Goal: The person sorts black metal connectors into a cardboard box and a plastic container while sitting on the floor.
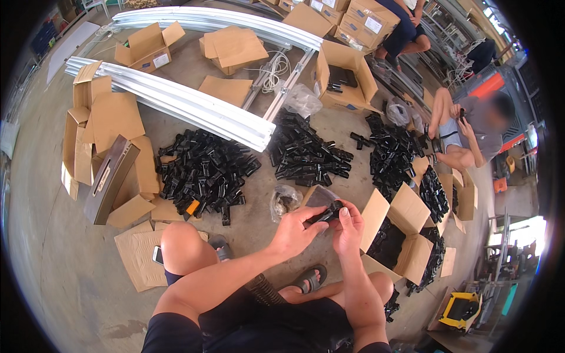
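In front of my knees, my left hand [292, 233] and my right hand [348, 228] both grip one short, black tubular pipe fitting [326, 212]. The left fingers wrap its near end, while the right thumb and fingers close on the other end. Just beyond my left hand lies a clear plastic bag [285, 203] with small pieces inside that are too small to name. To the right of my right hand stands an open cardboard box [410, 207], with dark contents at its bottom. Heaps of similar black fittings [206, 167] lie on the floor ahead.
Long white metal profiles [176, 97] cross the floor beyond the heaps. Cardboard boxes [118, 117] stand at left; another open box [344, 56] holds black parts. A phone [158, 255] lies by my left knee. A seated co-worker [471, 126] handles a dark piece at right.
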Demonstrator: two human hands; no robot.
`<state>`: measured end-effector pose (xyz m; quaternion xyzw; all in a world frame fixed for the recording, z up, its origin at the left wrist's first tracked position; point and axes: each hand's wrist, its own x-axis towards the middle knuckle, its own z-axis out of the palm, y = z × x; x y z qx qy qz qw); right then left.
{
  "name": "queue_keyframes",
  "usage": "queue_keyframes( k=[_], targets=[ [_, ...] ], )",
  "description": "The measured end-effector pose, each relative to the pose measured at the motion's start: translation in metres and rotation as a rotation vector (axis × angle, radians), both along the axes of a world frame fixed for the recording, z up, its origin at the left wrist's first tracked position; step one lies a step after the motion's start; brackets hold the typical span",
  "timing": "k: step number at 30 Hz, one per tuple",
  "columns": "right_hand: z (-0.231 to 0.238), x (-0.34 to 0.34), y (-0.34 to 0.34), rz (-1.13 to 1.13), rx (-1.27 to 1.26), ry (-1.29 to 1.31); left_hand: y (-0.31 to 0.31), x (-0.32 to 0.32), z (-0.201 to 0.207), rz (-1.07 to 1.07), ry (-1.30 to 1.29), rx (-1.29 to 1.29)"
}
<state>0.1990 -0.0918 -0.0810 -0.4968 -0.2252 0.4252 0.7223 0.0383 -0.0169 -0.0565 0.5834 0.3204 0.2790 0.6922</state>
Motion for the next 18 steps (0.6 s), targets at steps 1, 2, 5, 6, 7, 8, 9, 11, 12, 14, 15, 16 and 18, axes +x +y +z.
queue_keyframes(
  k=[1, 2, 5, 6, 7, 8, 9, 11, 12, 14, 15, 16, 18],
  targets=[
    [0.000, 0.000, 0.001, -0.002, 0.004, 0.004, 0.001, 0.000, -0.001, 0.008, -0.015, 0.027],
    [0.000, -0.001, 0.001, -0.001, 0.011, 0.004, 0.002, 0.000, -0.002, 0.014, -0.028, 0.052],
    [0.001, -0.002, 0.002, 0.000, 0.022, 0.010, 0.005, -0.003, 0.007, 0.002, -0.001, 0.105],
    [0.001, -0.002, 0.002, 0.000, 0.019, 0.015, 0.007, -0.004, 0.011, -0.010, 0.019, 0.117],
    [0.001, -0.002, 0.002, 0.000, 0.016, 0.020, 0.008, -0.004, 0.010, -0.003, 0.002, 0.118],
    [0.004, -0.002, 0.002, 0.008, 0.018, 0.016, 0.009, -0.003, 0.009, 0.004, -0.017, 0.119],
    [0.007, -0.003, 0.003, 0.015, 0.020, 0.013, 0.009, -0.003, 0.008, 0.011, -0.035, 0.121],
    [0.009, -0.003, 0.002, 0.018, 0.012, -0.003, 0.007, -0.002, 0.007, 0.019, -0.051, 0.135],
    [0.009, -0.003, 0.001, 0.012, 0.002, -0.015, 0.005, -0.002, 0.007, 0.021, -0.058, 0.141],
    [0.012, -0.002, 0.002, 0.012, -0.039, -0.043, 0.009, -0.001, 0.010, 0.012, -0.013, 0.197],
    [0.010, 0.000, 0.003, 0.028, -0.037, -0.056, 0.009, -0.001, 0.011, 0.002, -0.016, 0.152],
    [0.005, -0.002, 0.002, 0.049, -0.045, -0.059, 0.010, -0.003, 0.001, 0.029, 0.040, 0.282],
    [0.018, -0.005, 0.007, 0.109, 0.009, 0.022, 0.010, 0.000, -0.007, 0.071, -0.057, 0.120]
  ],
)
